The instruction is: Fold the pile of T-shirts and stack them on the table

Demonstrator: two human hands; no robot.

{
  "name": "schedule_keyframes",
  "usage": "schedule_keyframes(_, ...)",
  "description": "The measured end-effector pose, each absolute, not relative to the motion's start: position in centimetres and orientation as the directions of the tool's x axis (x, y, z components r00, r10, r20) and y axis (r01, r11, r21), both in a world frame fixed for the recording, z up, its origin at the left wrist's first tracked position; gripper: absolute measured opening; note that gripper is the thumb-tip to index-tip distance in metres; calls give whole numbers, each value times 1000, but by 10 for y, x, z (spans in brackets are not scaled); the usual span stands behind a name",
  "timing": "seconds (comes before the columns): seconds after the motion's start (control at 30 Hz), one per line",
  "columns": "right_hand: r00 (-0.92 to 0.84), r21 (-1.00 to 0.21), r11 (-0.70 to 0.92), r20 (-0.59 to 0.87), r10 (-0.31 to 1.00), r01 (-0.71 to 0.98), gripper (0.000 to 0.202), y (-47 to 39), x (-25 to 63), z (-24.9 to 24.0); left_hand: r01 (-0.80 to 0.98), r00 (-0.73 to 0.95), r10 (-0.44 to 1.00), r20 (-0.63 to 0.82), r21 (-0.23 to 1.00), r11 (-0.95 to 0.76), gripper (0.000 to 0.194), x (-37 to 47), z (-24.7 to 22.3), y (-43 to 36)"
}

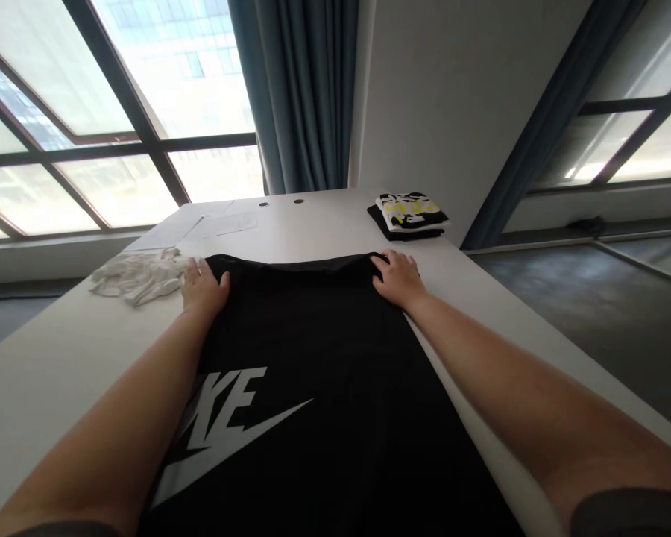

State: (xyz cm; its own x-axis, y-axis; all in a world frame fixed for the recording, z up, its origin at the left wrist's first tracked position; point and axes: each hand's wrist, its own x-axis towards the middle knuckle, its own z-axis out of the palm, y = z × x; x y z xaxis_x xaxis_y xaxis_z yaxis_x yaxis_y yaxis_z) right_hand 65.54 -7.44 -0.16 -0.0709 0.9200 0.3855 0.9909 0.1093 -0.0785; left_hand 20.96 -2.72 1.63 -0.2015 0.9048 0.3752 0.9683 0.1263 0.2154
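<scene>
A black T-shirt (335,350) lies spread along the table, its near part running out of the bottom of the view. White letters and a pointed swoosh (240,436) are printed on its left side, partly covered by my left forearm. My left hand (204,289) is closed at the far left corner, thumb on top of the cloth. At the far right corner, my right hand (397,277) has its fingers curled over the fabric edge. Between the two hands the far edge sags slightly. Sleeves and neckline cannot be made out.
A crumpled white cloth (139,276) lies just left of my left hand. Folded garments (411,212) are stacked at the table's far right. Paper sheets (229,224) rest on the white table (313,231) at the back left. Behind stand a blue curtain (307,97) and windows.
</scene>
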Motion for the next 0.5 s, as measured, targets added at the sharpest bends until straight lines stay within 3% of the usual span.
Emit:
schedule_keyframes(0.13, -125, -25, 152, 446, 886, 988, 47, -75, 652, -2, 997, 64, 927, 370, 5, -71, 61, 228, 19, -38)
schedule_keyframes(0.23, -183, -15, 205, 392, 901, 979, 42, -79, 653, -6, 967, 252, 944, 212, -86, -239, 55, 244, 19, -45)
schedule_keyframes(0.33, -197, -16, 215, 334, 922, 976, 44, -78, 657, -7, 960, 265, 959, 105, -125, -251, 59, 252, 13, -46)
schedule_keyframes(0.5, -266, 27, 274, 340, 902, 961, 39, -61, 644, 11, 971, 225, 970, 95, -105, -215, 60, 251, 6, -39)
